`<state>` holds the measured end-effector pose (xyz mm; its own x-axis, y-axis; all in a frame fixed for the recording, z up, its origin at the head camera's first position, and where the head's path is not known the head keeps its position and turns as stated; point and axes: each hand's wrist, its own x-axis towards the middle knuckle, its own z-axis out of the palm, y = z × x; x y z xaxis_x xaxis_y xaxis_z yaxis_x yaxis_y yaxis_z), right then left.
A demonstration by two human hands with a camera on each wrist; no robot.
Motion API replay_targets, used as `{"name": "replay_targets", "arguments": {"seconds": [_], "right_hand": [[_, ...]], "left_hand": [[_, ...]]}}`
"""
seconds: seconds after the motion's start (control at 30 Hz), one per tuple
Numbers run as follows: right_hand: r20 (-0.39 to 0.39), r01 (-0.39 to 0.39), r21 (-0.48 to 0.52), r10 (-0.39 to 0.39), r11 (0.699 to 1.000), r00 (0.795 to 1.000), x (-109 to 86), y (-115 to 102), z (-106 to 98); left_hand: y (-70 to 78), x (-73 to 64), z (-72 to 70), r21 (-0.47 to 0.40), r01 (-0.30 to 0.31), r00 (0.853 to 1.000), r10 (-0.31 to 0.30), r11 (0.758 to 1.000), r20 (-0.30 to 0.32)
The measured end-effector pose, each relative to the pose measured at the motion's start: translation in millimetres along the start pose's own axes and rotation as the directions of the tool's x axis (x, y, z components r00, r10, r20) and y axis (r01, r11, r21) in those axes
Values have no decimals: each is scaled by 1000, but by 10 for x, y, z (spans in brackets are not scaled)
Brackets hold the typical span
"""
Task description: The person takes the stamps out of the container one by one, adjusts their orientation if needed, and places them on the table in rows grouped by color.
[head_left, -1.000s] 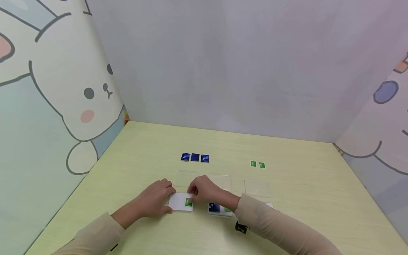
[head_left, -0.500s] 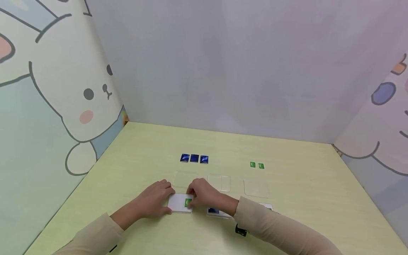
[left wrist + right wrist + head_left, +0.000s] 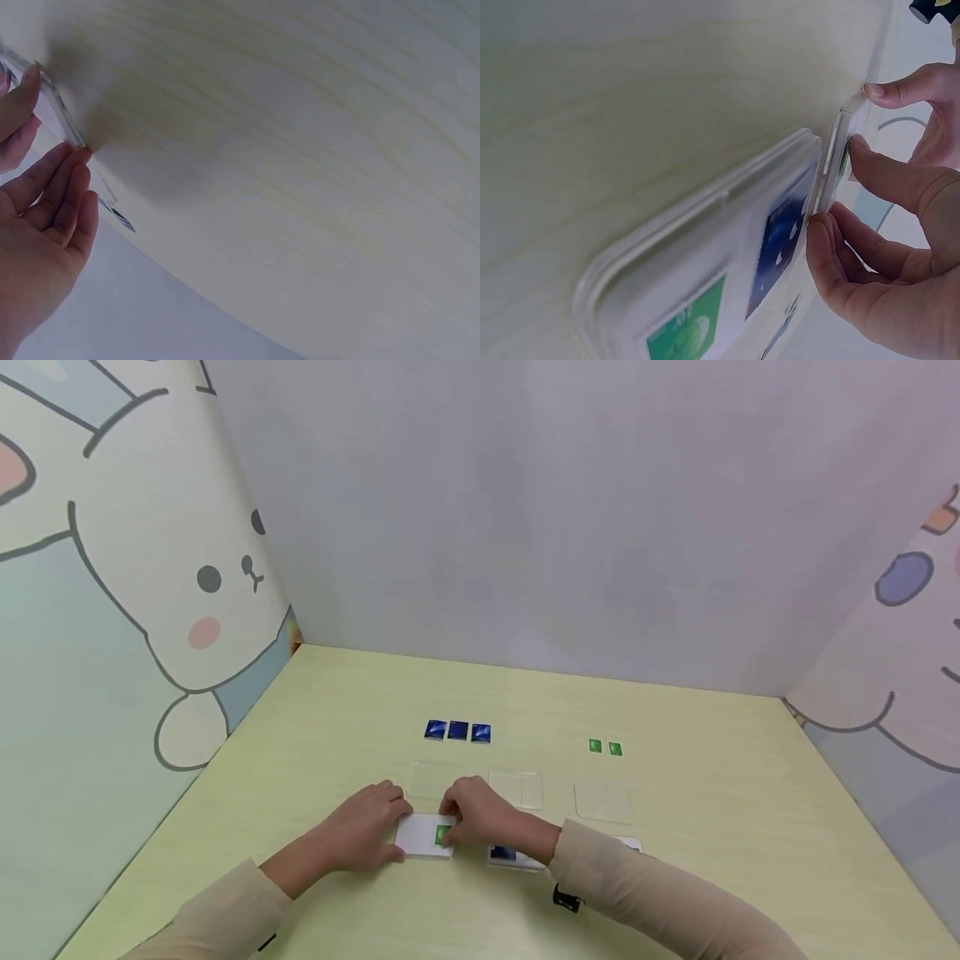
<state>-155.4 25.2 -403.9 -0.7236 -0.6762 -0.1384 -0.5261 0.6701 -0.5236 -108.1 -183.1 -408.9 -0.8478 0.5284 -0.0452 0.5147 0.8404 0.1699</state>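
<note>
My left hand (image 3: 363,827) grips the left end of a flat white case (image 3: 415,835), with the thumb at its near corner and fingers at the far one. A small green stamp (image 3: 439,834) lies at the case's right end. There my right hand (image 3: 480,814) holds the case, its thumb pressing over the stamp's edge and its fingers curled at the far side. In the right wrist view that thumb lies on the case's face and partly hides the stamp. Beside it is another white case (image 3: 735,232) bearing a blue stamp (image 3: 784,229) and a green one (image 3: 694,322).
Behind the hands lie clear plastic covers, one on the left (image 3: 435,777), one in the middle (image 3: 517,787) and one on the right (image 3: 603,802). Farther back are three blue stamps (image 3: 458,730) and two green stamps (image 3: 615,748). The right sleeve mostly covers a third white case (image 3: 632,842).
Both hands stay at the white case. The right forearm and hand have shifted slightly, covering the green stamp on the neighbouring case in the head view.
</note>
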Motion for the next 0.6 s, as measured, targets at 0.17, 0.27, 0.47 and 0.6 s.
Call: {"name": "replay_targets", "arguments": {"seconds": [0.17, 0.27, 0.47, 0.6], "right_hand": [[-6, -7, -5, 7, 1000, 1000, -9, -16, -1], [-10, -12, -6, 12, 1000, 1000, -10, -19, 8], [-12, -9, -33, 9, 999, 1000, -6, -22, 31], [-7, -10, -42, 10, 999, 1000, -7, -25, 34]], "left_hand": [[1, 3, -5, -4, 5, 1000, -5, 1000, 5], [-1, 3, -7, -4, 3, 1000, -3, 1000, 4], [-2, 1, -9, -1, -8, 1000, 8, 1000, -3], [-1, -4, -8, -2, -12, 1000, 12, 1000, -4]]}}
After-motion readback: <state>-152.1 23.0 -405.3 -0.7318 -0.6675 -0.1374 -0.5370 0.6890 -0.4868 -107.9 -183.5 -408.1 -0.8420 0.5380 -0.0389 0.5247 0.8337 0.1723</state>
